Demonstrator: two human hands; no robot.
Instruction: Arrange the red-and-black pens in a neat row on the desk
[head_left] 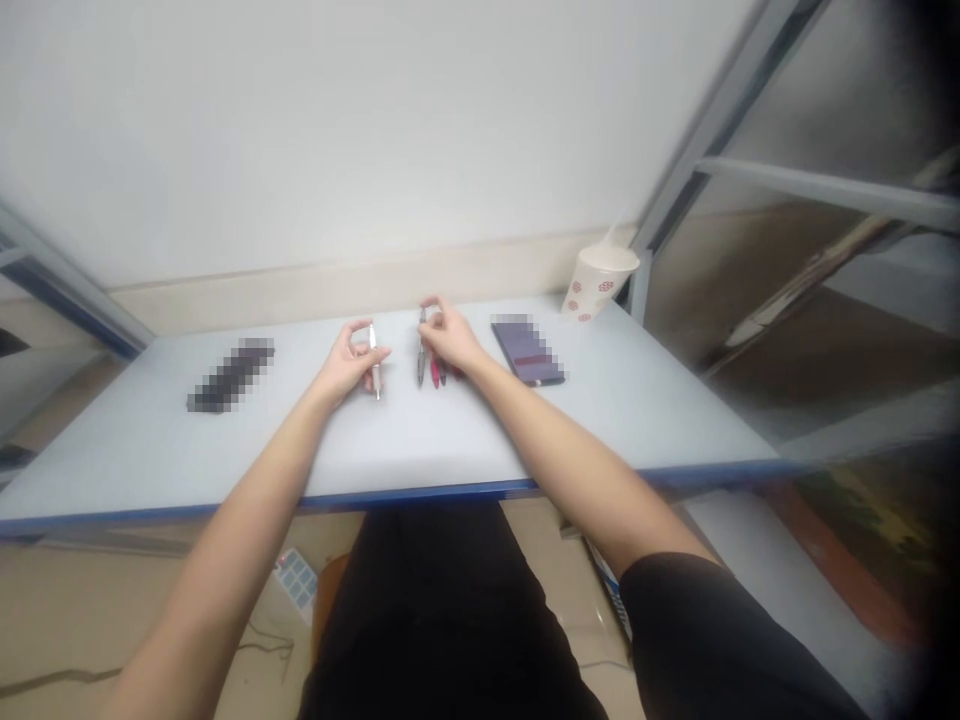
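Note:
My left hand (343, 370) pinches a slim white pen (376, 372) between its fingers and thumb, with the pen's tip toward me. To the right of it, my right hand (454, 342) is closed on a grey pen (421, 372), held roughly upright in the view. Just beside that pen lie a red pen (435, 374) and a dark pen (443, 378), both partly covered by my right hand. Whether the right hand also touches these two, I cannot tell.
The pale table (420, 445) has a blue front edge. A dark blurred object (231, 376) lies at left, a purple flat item (525, 348) right of my right hand. A paper cup (598, 283) stands at the back right corner. A power strip (297, 580) is below.

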